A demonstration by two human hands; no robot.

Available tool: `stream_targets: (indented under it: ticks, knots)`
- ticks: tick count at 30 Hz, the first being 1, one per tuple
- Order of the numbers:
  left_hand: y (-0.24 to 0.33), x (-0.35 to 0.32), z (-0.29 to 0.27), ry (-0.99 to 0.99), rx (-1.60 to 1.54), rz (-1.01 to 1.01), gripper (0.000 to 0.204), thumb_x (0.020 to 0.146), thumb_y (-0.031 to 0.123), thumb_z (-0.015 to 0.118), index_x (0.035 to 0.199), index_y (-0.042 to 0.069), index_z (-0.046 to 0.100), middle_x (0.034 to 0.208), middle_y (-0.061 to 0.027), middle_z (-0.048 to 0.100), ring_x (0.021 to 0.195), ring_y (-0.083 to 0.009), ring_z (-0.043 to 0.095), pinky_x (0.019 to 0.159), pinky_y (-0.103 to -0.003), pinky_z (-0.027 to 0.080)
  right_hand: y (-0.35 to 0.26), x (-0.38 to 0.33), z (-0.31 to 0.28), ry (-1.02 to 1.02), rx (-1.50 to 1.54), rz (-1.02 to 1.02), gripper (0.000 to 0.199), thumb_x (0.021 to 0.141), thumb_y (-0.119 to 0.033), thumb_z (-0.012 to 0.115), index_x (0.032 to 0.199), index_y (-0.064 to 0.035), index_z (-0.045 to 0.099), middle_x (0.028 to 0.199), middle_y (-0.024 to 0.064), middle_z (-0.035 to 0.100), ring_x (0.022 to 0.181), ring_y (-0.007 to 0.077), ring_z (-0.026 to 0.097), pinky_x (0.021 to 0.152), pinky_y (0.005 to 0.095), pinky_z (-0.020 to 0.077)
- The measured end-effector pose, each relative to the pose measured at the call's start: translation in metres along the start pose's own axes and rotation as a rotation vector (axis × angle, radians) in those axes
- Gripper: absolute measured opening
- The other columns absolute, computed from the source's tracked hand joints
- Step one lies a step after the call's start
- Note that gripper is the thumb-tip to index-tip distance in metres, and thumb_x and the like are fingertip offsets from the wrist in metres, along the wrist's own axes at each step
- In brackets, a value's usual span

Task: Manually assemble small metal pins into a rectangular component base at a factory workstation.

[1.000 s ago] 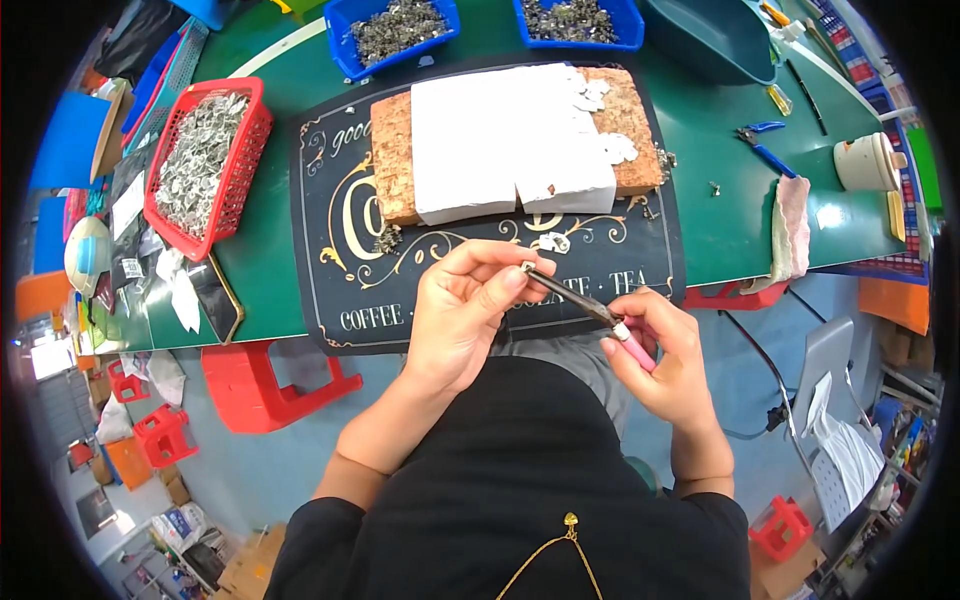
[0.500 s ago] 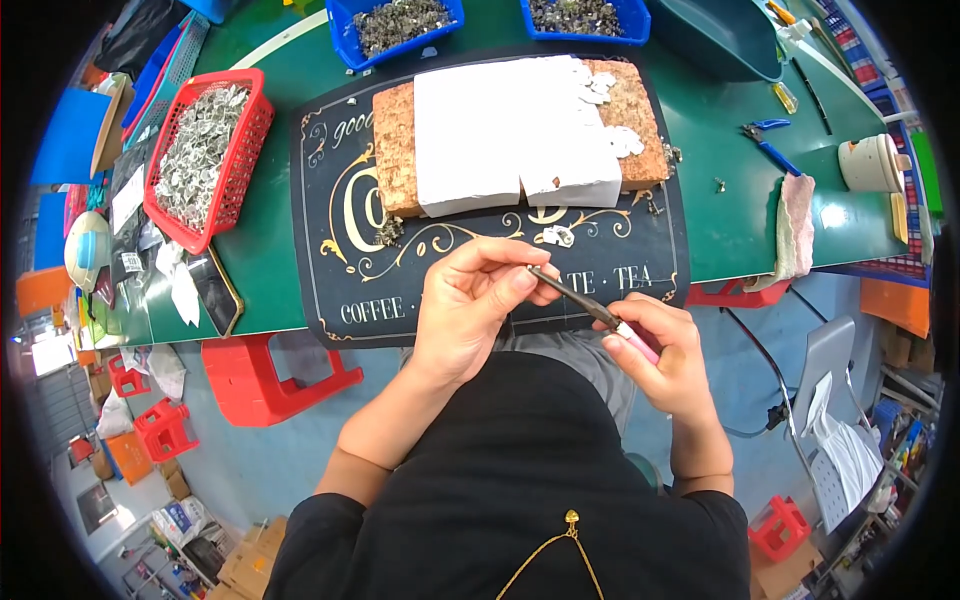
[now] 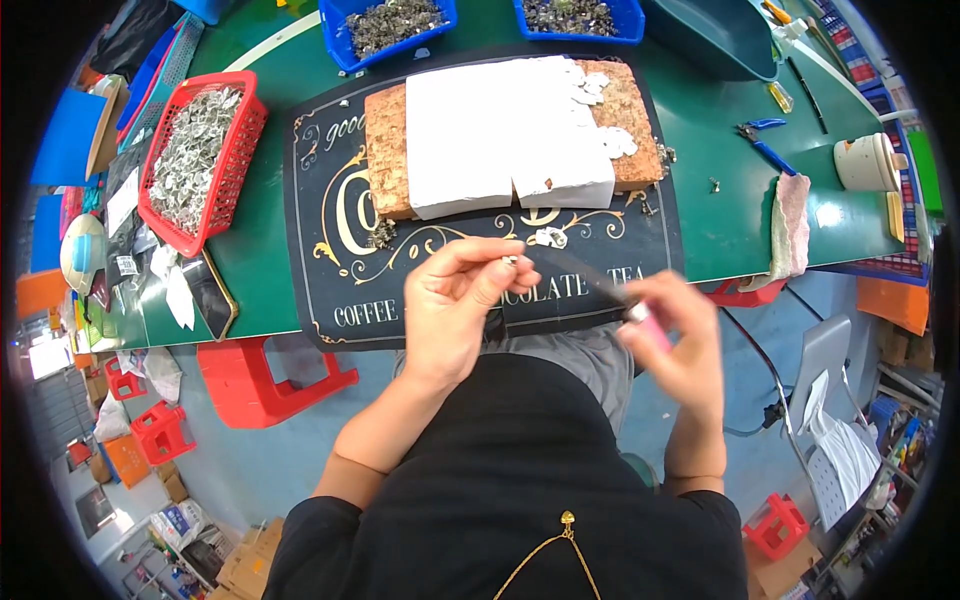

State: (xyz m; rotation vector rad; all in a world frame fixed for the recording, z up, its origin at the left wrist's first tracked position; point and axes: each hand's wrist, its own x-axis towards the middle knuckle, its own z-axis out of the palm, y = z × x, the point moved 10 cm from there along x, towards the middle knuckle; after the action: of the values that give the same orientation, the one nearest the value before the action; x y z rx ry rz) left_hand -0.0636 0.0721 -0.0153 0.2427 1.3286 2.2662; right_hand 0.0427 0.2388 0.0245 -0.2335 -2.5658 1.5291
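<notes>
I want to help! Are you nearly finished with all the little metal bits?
Some small pieces already lie on the white block. The left hand pinches one tiny piece while the right hand works it with a dark tool. The red basket looks heaped, so plenty remains.

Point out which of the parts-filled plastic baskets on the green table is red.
The red mesh basket at the table's left edge, heaped with silvery metal pieces; the other two baskets, at the far edge, are blue.

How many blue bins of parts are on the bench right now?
2. One blue bin sits at the table's far edge, left of centre; the other is beside it to the right. Both are cut off by the picture's top edge, so more may be hidden beyond.
</notes>
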Motion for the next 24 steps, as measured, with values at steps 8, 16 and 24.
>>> stream_targets:
  ticks: [8, 16, 24]
  knots:
    - [-0.001, 0.0, -0.005, -0.02, -0.025, -0.048, 0.019, 0.09, 0.003, 0.06, 0.108, -0.003, 0.057, 0.092, -0.014, 0.066, 0.082, -0.0198, 0.067, 0.074, -0.029, 0.055, 0.05, 0.006, -0.111, 0.773, -0.817, -0.101, 0.028, 0.081, -0.016, 0.071, 0.105, -0.0033, 0.066, 0.094, 0.0103, 0.06, 0.09, 0.0249, 0.055, 0.078, 0.0357, 0.0427]
    - [-0.008, 0.0, -0.009, 0.014, -0.055, -0.062, 0.01, 0.089, 0.003, 0.061, 0.098, 0.0, 0.057, 0.092, -0.015, 0.066, 0.083, -0.0199, 0.067, 0.074, -0.029, 0.054, -0.024, 0.027, 0.006, 0.377, -0.38, -0.252, 0.021, 0.076, -0.001, 0.07, 0.097, -0.0024, 0.069, 0.083, 0.0095, 0.06, 0.078, 0.0211, 0.058, 0.068, 0.0304, 0.0465]
    - [-0.011, -0.001, -0.014, 0.053, -0.09, -0.101, 0.019, 0.086, -0.001, 0.065, 0.103, -0.004, 0.061, 0.096, -0.0137, 0.067, 0.085, -0.0178, 0.066, 0.077, -0.029, 0.055, -0.018, 0.037, 0.036, 0.36, -0.5, -0.215, 0.026, 0.07, -0.001, 0.074, 0.095, -0.0049, 0.069, 0.083, 0.0053, 0.056, 0.075, 0.0209, 0.053, 0.064, 0.0321, 0.0438]
